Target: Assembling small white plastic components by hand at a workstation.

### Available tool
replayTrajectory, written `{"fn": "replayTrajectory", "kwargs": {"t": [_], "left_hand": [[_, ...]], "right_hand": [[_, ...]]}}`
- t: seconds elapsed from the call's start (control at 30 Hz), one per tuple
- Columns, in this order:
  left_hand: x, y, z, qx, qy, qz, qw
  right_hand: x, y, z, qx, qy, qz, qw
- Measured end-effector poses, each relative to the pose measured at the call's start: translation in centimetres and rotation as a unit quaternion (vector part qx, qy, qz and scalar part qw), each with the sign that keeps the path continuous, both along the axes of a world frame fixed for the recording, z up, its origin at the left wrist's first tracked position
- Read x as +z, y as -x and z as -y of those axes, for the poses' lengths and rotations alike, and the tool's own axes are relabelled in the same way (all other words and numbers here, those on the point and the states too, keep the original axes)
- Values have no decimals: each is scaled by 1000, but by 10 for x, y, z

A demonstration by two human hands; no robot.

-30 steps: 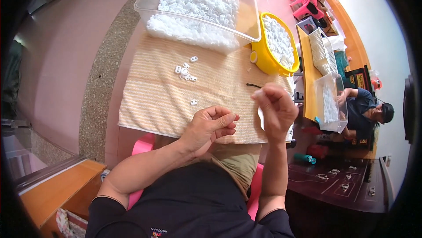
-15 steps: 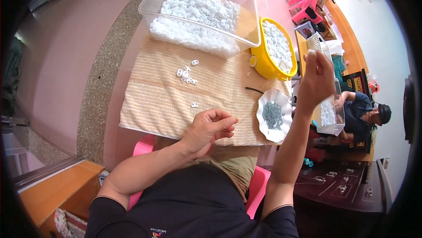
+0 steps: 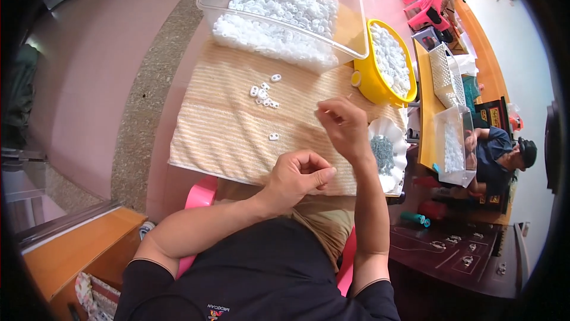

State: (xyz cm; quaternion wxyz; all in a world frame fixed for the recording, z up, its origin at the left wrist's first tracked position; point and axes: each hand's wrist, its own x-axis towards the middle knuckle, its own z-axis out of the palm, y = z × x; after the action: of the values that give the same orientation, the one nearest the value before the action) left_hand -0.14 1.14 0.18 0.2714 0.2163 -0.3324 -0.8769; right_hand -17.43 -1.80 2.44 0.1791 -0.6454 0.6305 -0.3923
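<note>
My left hand (image 3: 301,176) is just above the near edge of the striped towel (image 3: 228,113), thumb and forefinger pinched together. Whatever those fingertips hold, if anything, is too small to make out. Higher and to the right, my right hand (image 3: 347,128) hovers over the towel with its fingers curled into a pinch, their contents hidden. Beside its wrist stands a white scalloped bowl (image 3: 399,164), partly covered by the arm, with many small grey pieces (image 3: 382,153) in it. A small white two-holed piece (image 3: 274,137) lies alone beyond my left hand; several similar pieces (image 3: 262,94) are clustered farther off.
A large clear bin (image 3: 356,50) of white pieces stands at the table's far side. Right of it is a yellow tub (image 3: 375,78), also filled with white pieces. Farther right, a person (image 3: 497,149) in a dark cap works at a clear box (image 3: 456,169).
My right hand has swung left from beyond the bowl to above the towel, nearer my left hand. My left hand stays pinched at the near edge. The whole view has shifted slightly.
</note>
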Motion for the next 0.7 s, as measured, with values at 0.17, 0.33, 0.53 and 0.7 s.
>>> {"fn": "replayTrajectory", "kwargs": {"t": [0.17,0.33,0.53,0.7], "left_hand": [[11,-4,-3,33,68,1,997],[13,-6,-3,45,76,-6,996],[11,-5,-1,61,93,8,994],[9,-10,2,38,103,15,994]], "right_hand": [[-13,-22,13,60,-38,-41,997],[-18,-41,33,63,-22,-88,994],[-20,-50,43,43,-75,-167,982],[-15,-52,40,59,-95,-188,976]]}}
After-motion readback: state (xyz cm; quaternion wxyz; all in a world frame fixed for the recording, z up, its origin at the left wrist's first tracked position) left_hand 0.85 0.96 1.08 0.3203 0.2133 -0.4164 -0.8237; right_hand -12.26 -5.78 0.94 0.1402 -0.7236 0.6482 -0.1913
